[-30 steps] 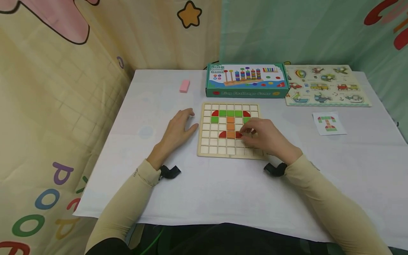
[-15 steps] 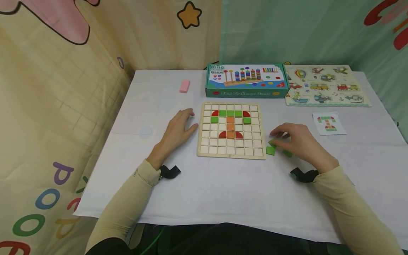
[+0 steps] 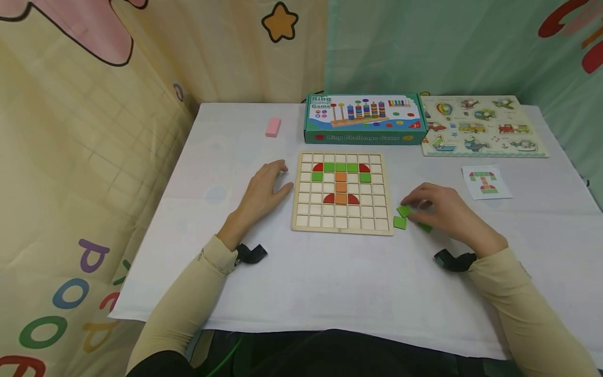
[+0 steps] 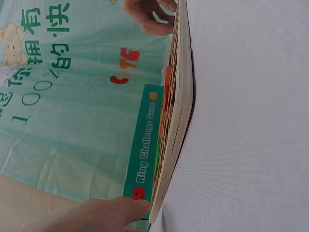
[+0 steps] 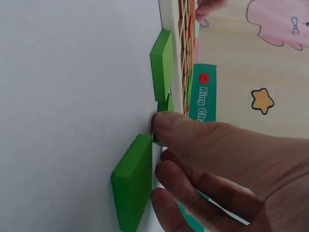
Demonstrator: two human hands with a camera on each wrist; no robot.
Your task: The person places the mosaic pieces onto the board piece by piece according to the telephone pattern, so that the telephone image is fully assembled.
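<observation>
A wooden grid board [image 3: 342, 233] lies flat mid-table, with green squares, orange squares [image 3: 341, 187] and red quarter-rounds [image 3: 328, 199] set in its cells. My left hand [image 3: 260, 192] rests on the table left of it, fingers loosely extended, thumb tip close to the board's edge. To the board's right, my right hand [image 3: 435, 212] has thumb and fingers at a green square tile [image 3: 403, 211], pinching it at the table; the thumb hides its middle in the right wrist view. A second green tile [image 3: 400, 223] lies by the board's corner, and another [image 5: 133, 181] sits under the hand.
A green Ring Challenge Game box [image 3: 366, 120] stands behind the board. Beside it lies a vehicle picture puzzle [image 3: 485, 128]. A pattern card [image 3: 487, 183] is at the right, and a pink block [image 3: 272, 127] at the back left.
My right hand has left the board and moved right to the loose green tiles, where it has shifted slightly. The green square under the right red quarter-round is now uncovered. My left hand stays put.
</observation>
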